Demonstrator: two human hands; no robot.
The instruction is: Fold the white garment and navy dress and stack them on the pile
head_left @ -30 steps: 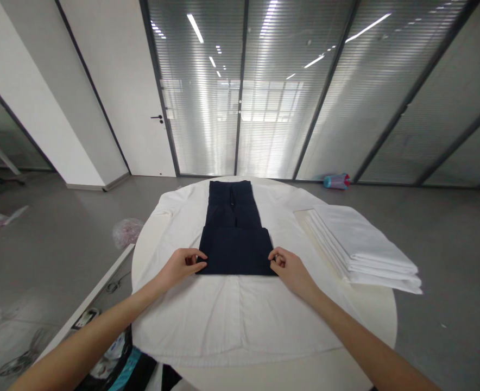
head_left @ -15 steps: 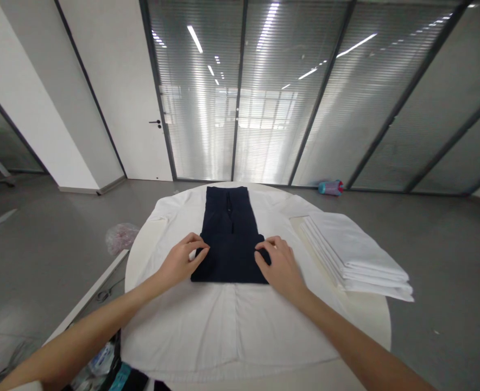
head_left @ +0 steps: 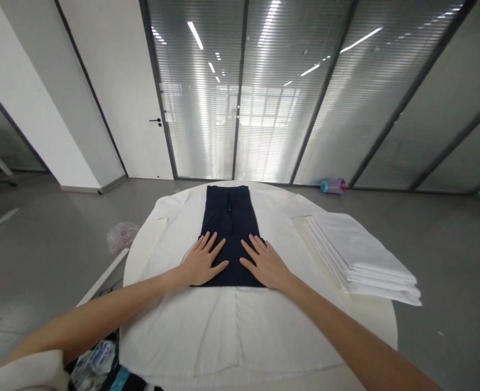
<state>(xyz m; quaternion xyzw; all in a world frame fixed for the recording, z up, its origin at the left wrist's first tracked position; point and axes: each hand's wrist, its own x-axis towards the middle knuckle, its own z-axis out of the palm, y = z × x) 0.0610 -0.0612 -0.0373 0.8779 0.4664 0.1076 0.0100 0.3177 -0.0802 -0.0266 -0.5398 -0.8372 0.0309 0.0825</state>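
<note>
Navy trousers (head_left: 231, 217), with what looks like a drawstring or fly down the middle of the upper part, lie on a spread white shirt (head_left: 219, 336). Their lower part is folded up into a wide band toward me. On the left side of that band my left hand (head_left: 203, 262) rests flat, fingers spread. My right hand (head_left: 265, 263) lies the same way on the right side, its fingers apart. Bare navy cloth shows between the two hands. Neither hand grips anything.
A round white table (head_left: 376, 320) carries the clothes. Folded white cloth (head_left: 358, 250) is stacked at its right, hanging over the edge. On the floor are a clear plastic bag (head_left: 121, 237) at left and a blue-and-red bundle (head_left: 333, 187) near the glass wall.
Both hands have gone from pinching the side edges of the folded navy trousers to lying flat on them with spread fingers, closer together. The trousers stay in place.
</note>
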